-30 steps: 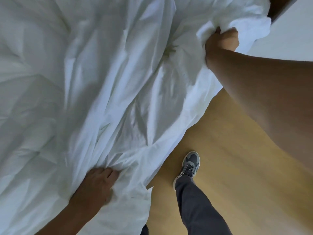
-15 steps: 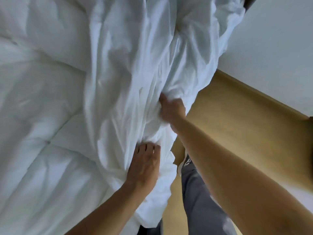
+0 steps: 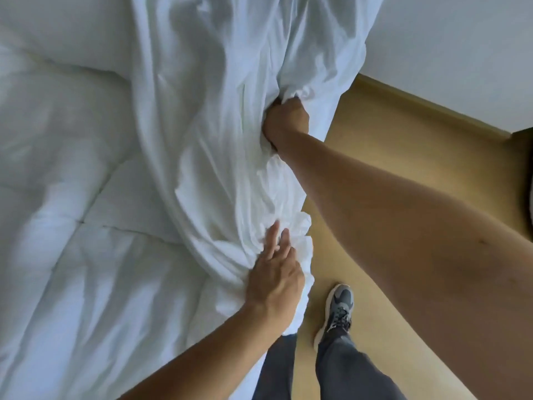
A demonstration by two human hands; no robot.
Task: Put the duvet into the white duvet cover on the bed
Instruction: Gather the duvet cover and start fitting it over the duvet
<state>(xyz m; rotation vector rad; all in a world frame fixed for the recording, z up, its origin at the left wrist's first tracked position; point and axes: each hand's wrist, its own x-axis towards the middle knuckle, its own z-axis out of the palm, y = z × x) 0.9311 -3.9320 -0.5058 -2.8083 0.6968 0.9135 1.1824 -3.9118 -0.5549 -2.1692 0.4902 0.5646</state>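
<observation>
Two hands are placed on the white duvet cover [image 3: 219,116], which is heaped in a long ridge over the quilted duvet [image 3: 72,241], next to the wooden floor [image 3: 403,174]. A fold of the cover is gripped in the fisted right hand [image 3: 287,122]; the left hand [image 3: 275,280] is laid on the cover's nearer bunch, fingers straight.

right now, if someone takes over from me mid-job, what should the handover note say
Right hand: fist clenched on a bunch of the duvet cover.
Left hand: fingers straight, resting on the gathered cover, nearer the person.
Duvet: quilted, spread out, mostly bare left of the cover.
Done: cover lies bunched in a strip over the duvet; whether any duvet is inside cannot be told.
Left: find the opening, feed the duvet in, spread it flat.
</observation>
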